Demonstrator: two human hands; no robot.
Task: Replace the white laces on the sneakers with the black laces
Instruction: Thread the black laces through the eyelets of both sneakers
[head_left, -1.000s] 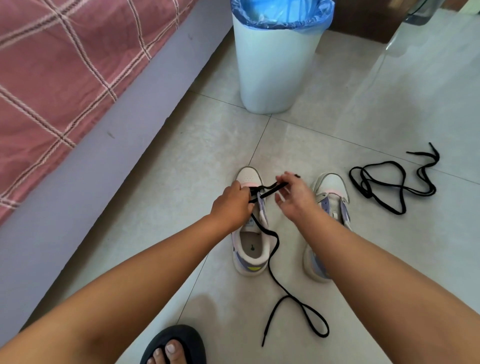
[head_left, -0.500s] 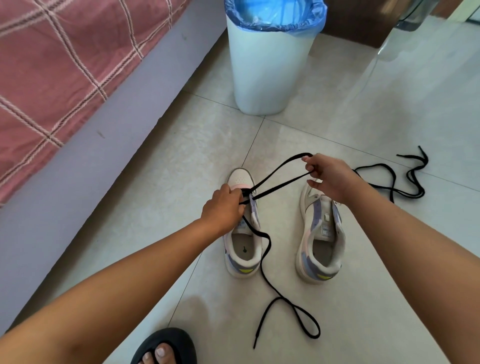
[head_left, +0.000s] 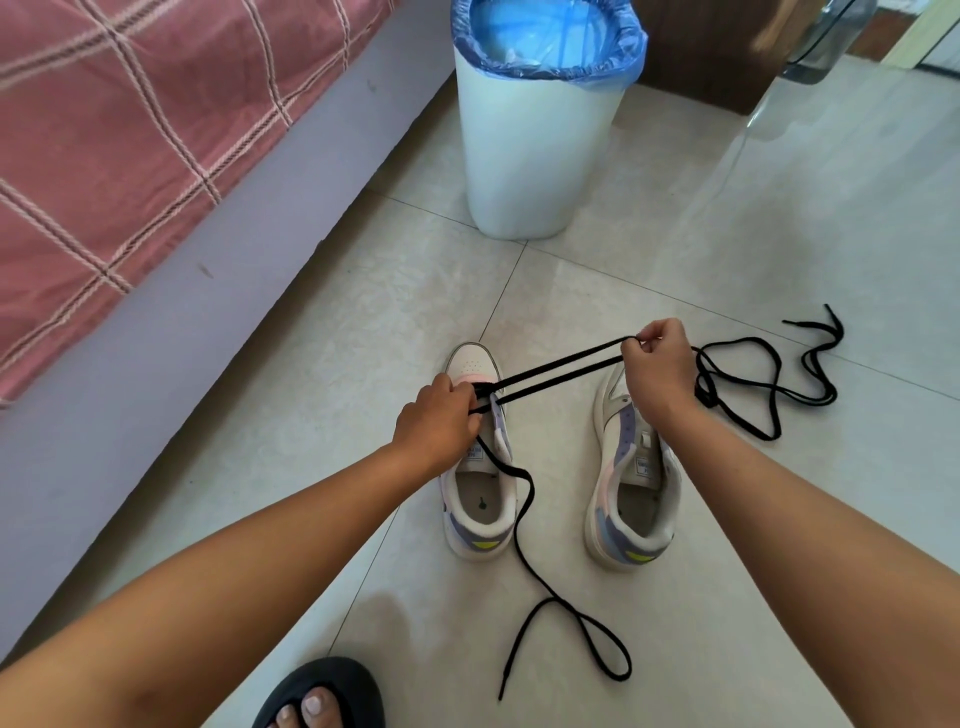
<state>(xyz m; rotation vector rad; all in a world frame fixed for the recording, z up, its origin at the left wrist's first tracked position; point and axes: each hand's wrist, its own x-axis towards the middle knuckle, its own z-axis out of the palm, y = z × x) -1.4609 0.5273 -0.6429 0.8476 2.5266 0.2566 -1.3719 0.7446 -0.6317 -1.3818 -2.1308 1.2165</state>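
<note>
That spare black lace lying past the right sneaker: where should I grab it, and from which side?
Take the spare black lace by its two free tips at the far right, coming from above. They lie together clear of the tangled loops, and the right hand is nearest, though it now pinches the threaded lace.

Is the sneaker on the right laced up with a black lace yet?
No, the right sneaker shows no lace at all; the spare black lace lies loose on the floor tiles beside it.

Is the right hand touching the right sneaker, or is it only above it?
Cannot tell. In the head view, the right hand, pinching the black lace, overlaps the toe of the right sneaker; no gap or contact shows plainly.
</note>
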